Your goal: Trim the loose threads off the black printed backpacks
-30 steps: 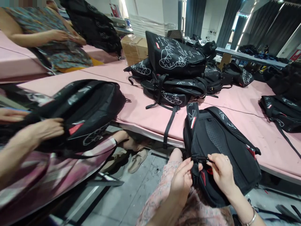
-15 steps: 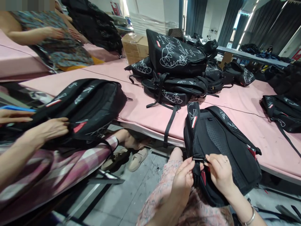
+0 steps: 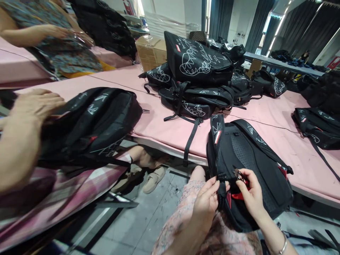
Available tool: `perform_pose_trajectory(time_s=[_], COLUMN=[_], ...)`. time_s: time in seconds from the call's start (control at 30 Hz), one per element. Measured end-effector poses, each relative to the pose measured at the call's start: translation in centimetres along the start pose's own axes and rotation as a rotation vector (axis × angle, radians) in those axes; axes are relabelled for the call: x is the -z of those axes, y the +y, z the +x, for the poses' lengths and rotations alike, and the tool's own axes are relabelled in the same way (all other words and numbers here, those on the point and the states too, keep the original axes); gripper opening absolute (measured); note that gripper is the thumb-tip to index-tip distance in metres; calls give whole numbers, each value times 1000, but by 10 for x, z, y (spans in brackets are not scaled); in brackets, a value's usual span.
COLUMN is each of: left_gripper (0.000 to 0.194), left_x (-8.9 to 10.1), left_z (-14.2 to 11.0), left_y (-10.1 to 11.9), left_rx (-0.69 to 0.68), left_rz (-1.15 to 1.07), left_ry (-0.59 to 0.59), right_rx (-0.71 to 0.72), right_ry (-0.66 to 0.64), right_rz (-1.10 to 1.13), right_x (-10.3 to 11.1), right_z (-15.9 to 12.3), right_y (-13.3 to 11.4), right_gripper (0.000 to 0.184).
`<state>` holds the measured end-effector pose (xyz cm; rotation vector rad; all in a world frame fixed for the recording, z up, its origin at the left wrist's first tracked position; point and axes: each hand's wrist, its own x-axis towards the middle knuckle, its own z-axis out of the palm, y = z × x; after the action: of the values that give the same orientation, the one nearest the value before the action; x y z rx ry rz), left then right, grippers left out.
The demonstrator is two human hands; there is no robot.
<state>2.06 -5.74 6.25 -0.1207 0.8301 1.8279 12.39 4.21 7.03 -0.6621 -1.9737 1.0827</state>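
A black backpack (image 3: 247,152) with white scribbles on its shoulder straps leans from the table's edge onto my lap, padded back facing up. My left hand (image 3: 208,196) pinches the black webbing strap with its buckle (image 3: 221,177) at the pack's lower left side. Just to the right, my right hand (image 3: 249,191) is closed on a small hand tool with red handles (image 3: 239,195) and short metal jaws, pliers or cutters; I cannot tell which. The jaws point up and left, apart from the buckle. My fingers hide part of the tool.
A pink-covered table (image 3: 148,124) carries a pile of black backpacks (image 3: 199,78). Another backpack (image 3: 318,124) lies at the right. To my left a co-worker's hand (image 3: 37,102) is over a backpack (image 3: 106,117). Farther back stand another person (image 3: 50,46) and a cardboard box (image 3: 151,53).
My right hand has drawn slightly right, away from the buckle, and the red-handled tool now shows in it. My left hand stays on the strap. The co-worker's hand has moved up and left.
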Motion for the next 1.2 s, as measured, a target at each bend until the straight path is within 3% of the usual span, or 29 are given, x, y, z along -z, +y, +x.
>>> perform_pose_trajectory(time_s=[0.2, 0.4, 0.53, 0.7, 0.8, 0.9, 1.03, 1.13, 1.2], left_gripper=[31, 34, 35, 36, 38, 41, 43, 45, 47], left_x=[-7, -8, -8, -9, -9, -7, -1, 4, 3], left_z=[-6, -12, -13, -16, -15, -10, -2, -6, -14], left_y=[0, -4, -5, -1, -1, -10, -30, -39, -38], left_rx=[-54, -134, -140, -111, -105, -130, -234, -305, -255], left_rz=[54, 141, 181, 202, 221, 276, 376, 450, 573], left_ry=[-21, -4, 22, 48, 66, 40, 85, 141, 160], right_rx=[99, 161, 52, -157, -149, -203, -268, -274, -291], right_ry=[-106, -143, -94, 77, 40, -61, -191, -87, -17], right_rz=[-73, -164, -60, 425, 374, 135, 111, 213, 278], right_x=[-5, -14, -10, 23, 35, 24, -5, -18, -22], right_z=[2, 3, 5, 15, 14, 4, -5, -4, -3], right_y=[-7, -10, -14, -13, -10, -9, -9, -10, -11], right_gripper=[12, 18, 14, 26, 33, 18, 18, 23, 24])
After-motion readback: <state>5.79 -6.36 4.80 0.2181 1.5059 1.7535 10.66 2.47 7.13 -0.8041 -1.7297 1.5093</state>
